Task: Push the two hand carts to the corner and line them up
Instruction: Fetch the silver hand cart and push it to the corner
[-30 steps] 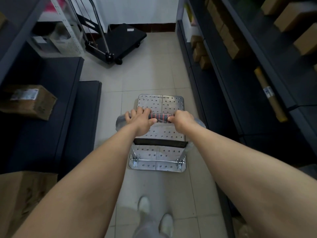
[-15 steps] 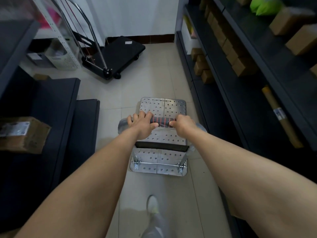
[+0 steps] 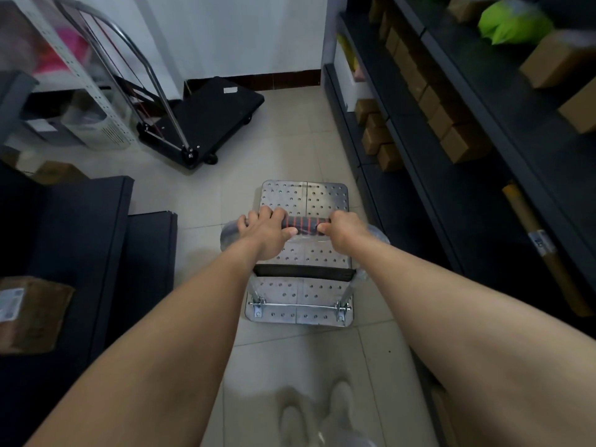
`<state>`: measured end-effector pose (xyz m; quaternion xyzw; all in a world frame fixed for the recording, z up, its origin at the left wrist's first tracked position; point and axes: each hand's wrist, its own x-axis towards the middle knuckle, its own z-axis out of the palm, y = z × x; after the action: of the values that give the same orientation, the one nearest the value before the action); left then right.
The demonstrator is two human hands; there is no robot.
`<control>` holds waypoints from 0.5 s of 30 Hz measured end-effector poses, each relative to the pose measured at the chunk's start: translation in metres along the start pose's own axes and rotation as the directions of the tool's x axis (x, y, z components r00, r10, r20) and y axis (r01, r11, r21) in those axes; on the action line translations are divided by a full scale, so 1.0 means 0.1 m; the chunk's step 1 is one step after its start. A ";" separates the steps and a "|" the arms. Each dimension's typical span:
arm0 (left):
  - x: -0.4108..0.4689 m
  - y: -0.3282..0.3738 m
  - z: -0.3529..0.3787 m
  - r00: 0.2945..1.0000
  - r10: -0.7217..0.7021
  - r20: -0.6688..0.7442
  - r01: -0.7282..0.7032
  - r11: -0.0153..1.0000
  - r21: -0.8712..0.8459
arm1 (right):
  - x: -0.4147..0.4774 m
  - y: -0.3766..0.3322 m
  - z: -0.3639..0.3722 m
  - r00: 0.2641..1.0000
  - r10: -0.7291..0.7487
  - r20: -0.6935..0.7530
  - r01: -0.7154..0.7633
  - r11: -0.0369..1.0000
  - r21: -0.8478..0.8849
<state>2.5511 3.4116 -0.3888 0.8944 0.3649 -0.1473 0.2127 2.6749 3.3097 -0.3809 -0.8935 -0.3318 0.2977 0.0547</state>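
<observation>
A silver perforated hand cart [image 3: 304,198] stands on the tiled floor in the aisle right in front of me. Its handle [image 3: 304,224] is wrapped in black and red grip. My left hand [image 3: 266,230] and my right hand [image 3: 346,229] are both closed around that handle, side by side. Ahead and to the left, a black platform cart [image 3: 213,114] with a tall chrome handle [image 3: 154,79] sits near the white back wall, angled toward the corner.
Dark shelves [image 3: 451,162] with brown boxes [image 3: 375,137] line the right side, close to the silver cart. A dark low bench [image 3: 80,240] and a cardboard box [image 3: 32,314] lie on the left. A white perforated rack [image 3: 80,75] stands at the far left. My shoes [image 3: 322,414] show below.
I have walked forward with the silver cart. The black cart, back wall and shelves have come nearer and larger. Both hands keep the same grip on the handle.
</observation>
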 end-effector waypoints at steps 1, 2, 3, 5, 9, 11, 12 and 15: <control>0.07 0.01 -0.03 1.000 -0.002 -0.001 0.002 1.000 -0.005 | 0.07 0.00 -0.04 1.000 0.000 -0.001 0.000 1.000 -0.007; 0.14 0.02 -0.05 1.000 -0.005 -0.003 0.005 1.000 -0.007 | 0.14 -0.01 -0.07 1.000 -0.001 -0.001 0.001 1.000 -0.014; 0.21 0.03 -0.08 1.000 -0.008 -0.005 0.008 1.000 -0.007 | 0.21 -0.01 -0.11 1.000 -0.002 -0.001 0.002 1.000 -0.022; 0.34 0.06 -0.13 1.000 -0.016 -0.006 0.016 1.000 -0.008 | 0.35 -0.01 -0.19 1.000 -0.017 0.001 0.017 0.999 -0.039; 0.59 0.13 -0.26 0.999 -0.035 -0.006 0.035 0.999 -0.011 | 0.64 0.00 -0.37 0.999 -0.037 0.014 0.037 0.999 -0.019; 0.74 0.18 -0.33 0.999 -0.041 -0.005 0.041 0.999 -0.012 | 0.80 0.01 -0.47 0.998 -0.053 0.026 0.054 0.998 -0.021; 0.80 0.20 -0.37 0.999 -0.044 -0.008 0.044 0.999 -0.013 | 0.87 0.01 -0.52 0.998 -0.063 0.031 0.064 0.998 -0.027; 0.98 0.27 -0.44 0.998 -0.054 -0.018 0.053 0.998 -0.022 | 1.05 0.03 -0.66 0.995 -0.090 0.046 0.092 0.995 -0.043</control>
<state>2.6424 3.4735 -0.3845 0.8833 0.3922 -0.1407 0.2147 2.7775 3.3794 -0.3806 -0.8716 -0.3799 0.3070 0.0408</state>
